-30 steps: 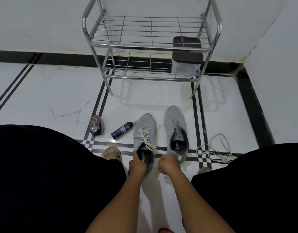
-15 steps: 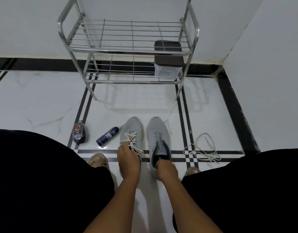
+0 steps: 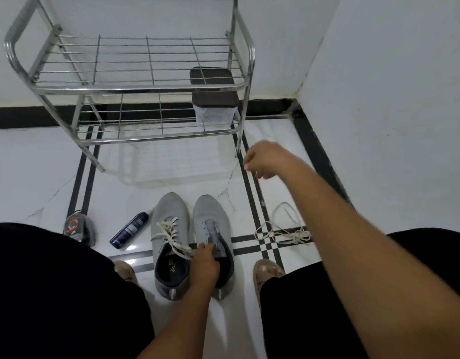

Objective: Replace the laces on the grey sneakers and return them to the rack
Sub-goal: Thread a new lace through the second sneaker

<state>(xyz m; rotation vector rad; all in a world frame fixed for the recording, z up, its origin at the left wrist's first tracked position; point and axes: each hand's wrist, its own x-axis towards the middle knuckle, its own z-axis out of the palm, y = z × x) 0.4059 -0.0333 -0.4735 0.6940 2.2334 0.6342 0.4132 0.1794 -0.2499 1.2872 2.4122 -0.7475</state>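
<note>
- Two grey sneakers side by side on the white tiled floor (image 3: 42,177), toes pointing at the rack, heels toward the person.
- The laced sneaker (image 3: 169,244) sits on the left, its cream lace (image 3: 172,238) criss-crossed over the tongue with loose ends trailing toward the collar.
- The unlaced sneaker (image 3: 210,224) is touching it on the right, eyelets bare, tongue exposed.
- Left hand (image 3: 204,265) is down at that unlaced shoe's opening, fingertips pinching the tongue right at its top edge.
- Right hand (image 3: 262,160) is up in the air, out over the floor near the rack's front right leg; it's motion-blurred, fingers loosely curled downward, nothing visible in them.
- A loose lace (image 3: 282,233) lies in a tangle of loops on the floor just to the right of the shoes, under that outstretched forearm, across the black tile lines.
- To the left of the sneakers, a dark blue spray can (image 3: 129,230) lies on its side, and beyond it a small dark bottle with a red label (image 3: 77,228).
- The steel rack (image 3: 135,88) stands against the wall ahead, two wire shelves, with a clear box with a dark lid (image 3: 214,99) on the lower shelf at the right end.
- Black-clad knees fill both lower corners, and sandalled feet peek out on either side of the shoes.
</note>
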